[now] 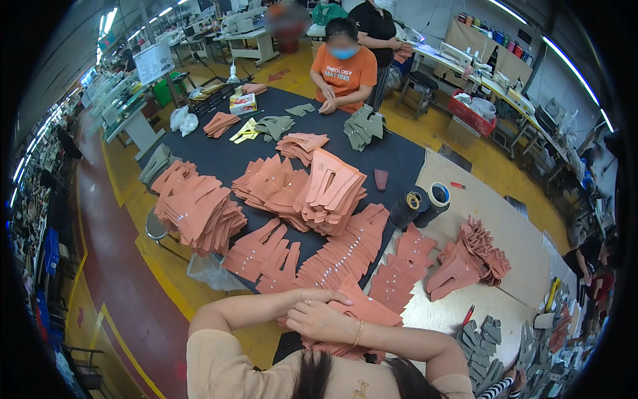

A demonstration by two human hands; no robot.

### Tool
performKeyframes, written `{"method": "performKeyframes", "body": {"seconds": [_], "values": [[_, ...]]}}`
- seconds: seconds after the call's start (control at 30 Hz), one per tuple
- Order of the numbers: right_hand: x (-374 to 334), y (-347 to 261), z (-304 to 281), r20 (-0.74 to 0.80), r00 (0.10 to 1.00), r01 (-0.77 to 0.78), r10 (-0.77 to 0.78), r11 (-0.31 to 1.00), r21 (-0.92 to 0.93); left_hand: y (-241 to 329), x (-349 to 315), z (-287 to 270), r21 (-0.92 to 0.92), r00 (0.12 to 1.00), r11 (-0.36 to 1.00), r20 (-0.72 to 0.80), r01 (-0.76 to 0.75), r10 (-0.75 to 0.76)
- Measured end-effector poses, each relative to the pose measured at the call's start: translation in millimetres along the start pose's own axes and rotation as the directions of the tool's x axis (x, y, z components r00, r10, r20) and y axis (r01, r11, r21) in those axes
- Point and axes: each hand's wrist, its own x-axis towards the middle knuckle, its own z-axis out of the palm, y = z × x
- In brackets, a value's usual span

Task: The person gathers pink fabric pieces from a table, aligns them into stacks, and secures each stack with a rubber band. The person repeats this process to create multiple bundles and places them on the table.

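Close to my body is a stack of salmon-coloured cut pieces, flat and leather-like. My left hand reaches over its upper left edge, closed on the stack. Crossing just below is my right hand, its fingers closed against the same stack and partly over the left wrist; the undersides of both hands are hidden. Just beyond lies a fanned row of salmon pieces with small white marks. A second fanned row lies right of it. Taller salmon piles stand farther back.
A dark-topped table joins a pale board at right. Two dark thread cones stand near the join. Grey-green pieces lie far back, others at lower right. A person in an orange shirt stands across the table.
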Motion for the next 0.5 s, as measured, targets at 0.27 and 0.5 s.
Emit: {"method": "performKeyframes", "body": {"seconds": [0.27, 0.5], "values": [[3, -4, -43, -0.062, 0.991, -0.122, 0.119, 0.991, -0.046, 58, -27, 44, 0.016, 0.913, 0.981, -0.361, -0.195, 0.188], [-10, 11, -81, -0.241, 0.943, -0.222, 0.228, 0.974, 0.051, 127, -77, 73, -0.197, 0.386, 0.333, -0.416, -0.922, 0.823]]}}
